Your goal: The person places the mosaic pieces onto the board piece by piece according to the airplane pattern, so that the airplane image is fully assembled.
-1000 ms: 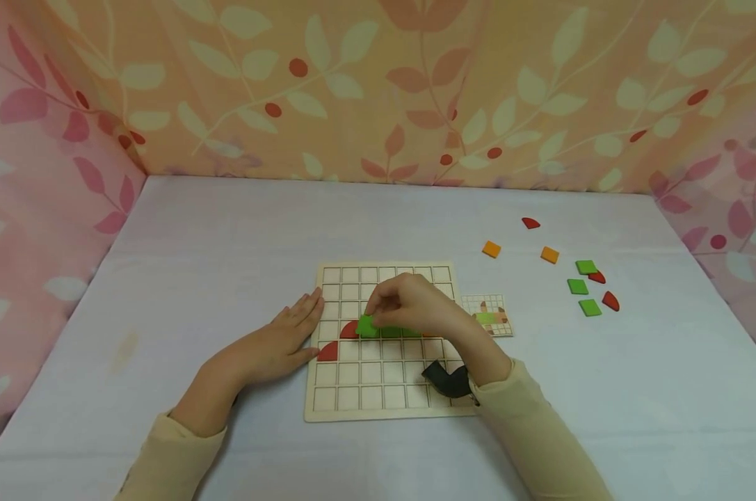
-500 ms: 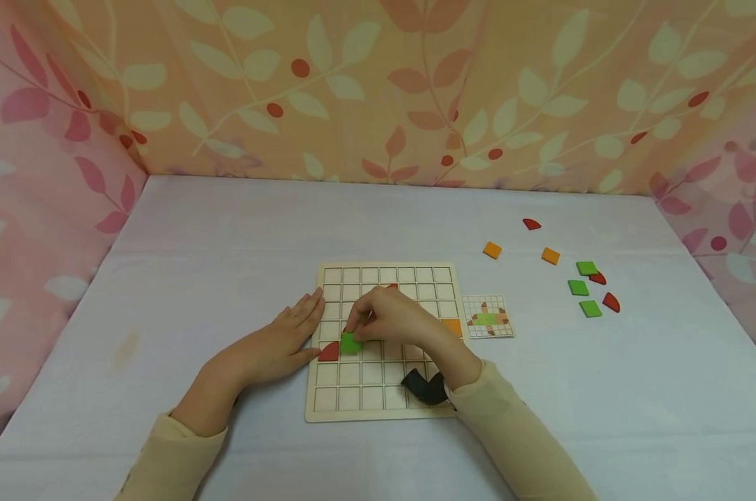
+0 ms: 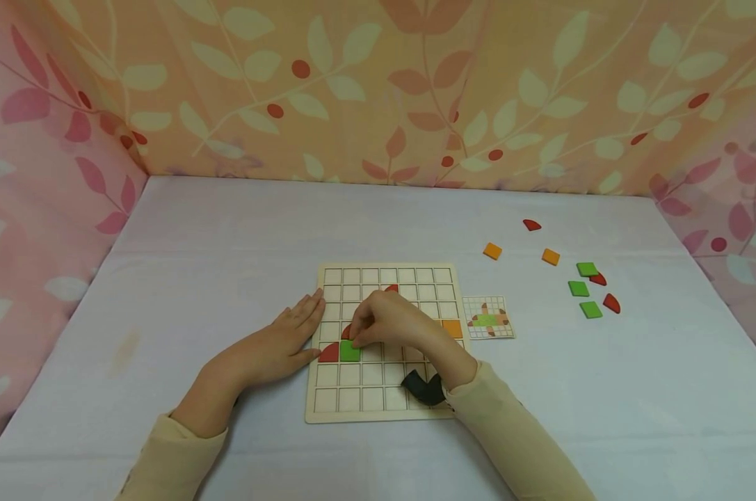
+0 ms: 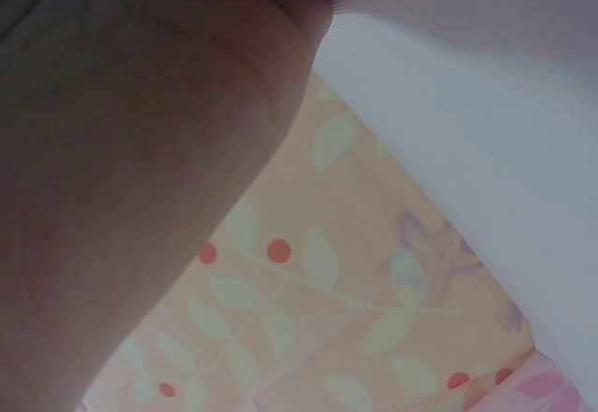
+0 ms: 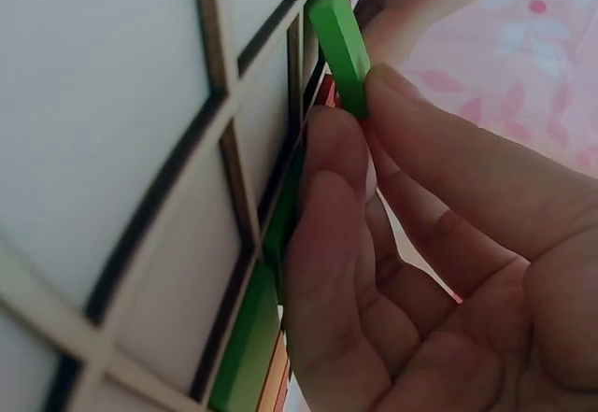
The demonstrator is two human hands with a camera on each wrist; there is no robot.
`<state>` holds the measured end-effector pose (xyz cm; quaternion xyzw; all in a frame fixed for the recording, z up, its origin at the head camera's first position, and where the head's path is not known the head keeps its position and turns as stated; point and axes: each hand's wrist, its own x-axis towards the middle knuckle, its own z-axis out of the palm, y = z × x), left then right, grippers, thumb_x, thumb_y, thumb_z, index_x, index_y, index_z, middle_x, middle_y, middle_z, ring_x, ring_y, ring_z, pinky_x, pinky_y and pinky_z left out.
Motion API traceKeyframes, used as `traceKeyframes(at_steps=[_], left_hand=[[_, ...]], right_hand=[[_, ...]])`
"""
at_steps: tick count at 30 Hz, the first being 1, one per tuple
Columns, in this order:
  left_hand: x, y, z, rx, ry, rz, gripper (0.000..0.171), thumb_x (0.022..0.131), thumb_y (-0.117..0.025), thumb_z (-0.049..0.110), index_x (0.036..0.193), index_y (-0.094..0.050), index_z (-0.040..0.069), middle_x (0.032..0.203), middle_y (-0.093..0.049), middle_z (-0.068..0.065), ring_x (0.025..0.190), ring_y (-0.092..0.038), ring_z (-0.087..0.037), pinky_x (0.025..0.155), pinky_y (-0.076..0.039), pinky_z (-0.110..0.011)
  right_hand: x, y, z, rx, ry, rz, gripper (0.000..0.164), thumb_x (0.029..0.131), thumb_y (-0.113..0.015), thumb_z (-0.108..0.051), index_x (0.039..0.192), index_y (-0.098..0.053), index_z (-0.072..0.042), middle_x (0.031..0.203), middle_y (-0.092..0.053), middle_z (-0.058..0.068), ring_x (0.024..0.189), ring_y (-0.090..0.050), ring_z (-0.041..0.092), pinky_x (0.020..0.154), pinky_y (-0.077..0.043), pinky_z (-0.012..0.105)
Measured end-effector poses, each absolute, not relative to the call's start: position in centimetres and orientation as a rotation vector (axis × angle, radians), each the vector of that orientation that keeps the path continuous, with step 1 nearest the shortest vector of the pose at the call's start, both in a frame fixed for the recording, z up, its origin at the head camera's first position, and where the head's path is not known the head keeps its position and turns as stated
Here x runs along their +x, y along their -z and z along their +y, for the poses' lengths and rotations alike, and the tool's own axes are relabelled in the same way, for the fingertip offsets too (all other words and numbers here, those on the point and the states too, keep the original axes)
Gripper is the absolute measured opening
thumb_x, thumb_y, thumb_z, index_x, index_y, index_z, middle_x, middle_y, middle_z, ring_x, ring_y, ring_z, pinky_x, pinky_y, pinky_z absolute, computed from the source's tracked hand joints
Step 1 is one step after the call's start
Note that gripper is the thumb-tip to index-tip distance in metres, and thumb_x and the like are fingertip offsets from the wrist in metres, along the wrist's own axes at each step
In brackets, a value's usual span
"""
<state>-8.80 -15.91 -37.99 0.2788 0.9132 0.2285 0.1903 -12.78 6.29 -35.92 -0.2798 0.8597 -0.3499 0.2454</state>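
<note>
A square wooden grid board [image 3: 371, 399] lies on the table. My right hand [image 3: 387, 323] is over its left-middle part, thumb and finger pinching the edge of a green square tile [image 3: 350, 351]. In the right wrist view the green tile [image 5: 338, 43] stands tilted against a cell, with the thumb at its near end. Left of it in the head view is a red quarter-circle tile [image 3: 330, 353]; another red tile [image 3: 346, 331] peeks out behind the fingers. My left hand [image 3: 284, 341] rests flat beside the board, fingertips and thumb at its left edge. Other laid tiles are partly hidden by the right hand.
A small pattern card [image 3: 487, 328] lies right of the board. An orange tile [image 3: 452, 329] sits in a right-hand cell. Loose orange [image 3: 493, 251], green [image 3: 578, 289] and red tiles [image 3: 611, 303] are scattered at the back right. A black strap [image 3: 423, 387] hangs at the right wrist.
The right hand has carried the green tile left and toward me, from the row above to the cell beside the red quarter-circle, and lowered it there. The left hand stays put.
</note>
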Motion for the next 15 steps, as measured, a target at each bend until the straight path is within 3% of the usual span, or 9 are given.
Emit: traceKeyframes(at_steps=[15], left_hand=[[-8.88,38.22,-15.92,0.777,-0.632,2.568,0.071,0.097,-0.052,0.022,0.149,-0.011,-0.003,0.157,0.001,-0.013,0.143,-0.002,-0.032,0.113,-0.011,-0.052]], right_hand=[[-12.89,35.78,6.90,-0.745,0.966,2.350,0.006,0.075,-0.078,-0.006,0.078,-0.072,-0.008,0.070,-0.066,-0.006,0.065,-0.057,0.006,0.064,-0.048,0.021]])
